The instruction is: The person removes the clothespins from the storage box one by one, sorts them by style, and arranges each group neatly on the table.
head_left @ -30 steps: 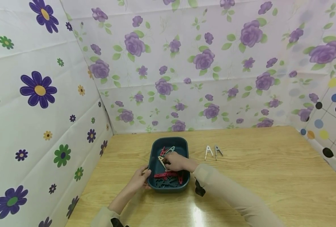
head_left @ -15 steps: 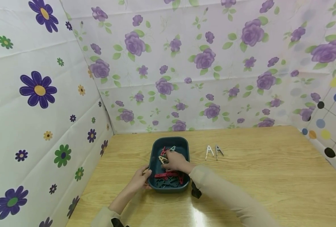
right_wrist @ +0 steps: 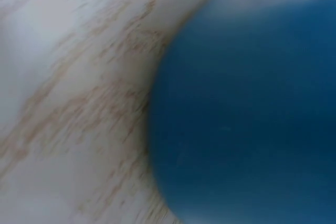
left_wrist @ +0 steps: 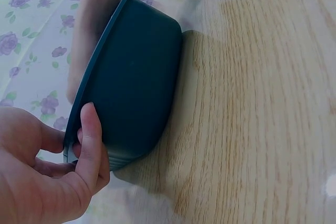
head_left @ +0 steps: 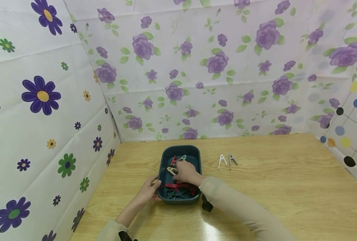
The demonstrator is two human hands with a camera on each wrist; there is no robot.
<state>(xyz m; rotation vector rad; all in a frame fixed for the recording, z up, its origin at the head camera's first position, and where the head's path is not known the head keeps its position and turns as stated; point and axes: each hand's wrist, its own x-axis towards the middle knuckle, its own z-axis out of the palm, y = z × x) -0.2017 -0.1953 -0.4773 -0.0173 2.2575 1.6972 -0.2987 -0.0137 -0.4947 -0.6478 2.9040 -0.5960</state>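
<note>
I have a purple-flowered cloth [head_left: 193, 112] across the far side and a daisy-printed cloth [head_left: 15, 134] on the left, above the wood-grain desk [head_left: 281, 180]. On the desk, left of its middle, sits a dark teal bin [head_left: 180, 202]. The left hand [head_left: 147, 190] grips the bin's rim on its near left side, thumb and fingers either side of it. The right hand [head_left: 187, 172] is down inside the bin, fingers bent; I can't tell whether they grasp a clip, as my right wrist view gives only the bin's blurred outer wall. In the bin I make out dark clips [head_left: 173, 193] and red clips [head_left: 170, 185] nearest, a cream clip [head_left: 170, 170] just left of the right hand, and a pale teal clip [head_left: 183, 157] farther back. Right of the bin, a white clip [head_left: 222, 158] and a grey clip [head_left: 231, 158] stand side by side on the desk.
</note>
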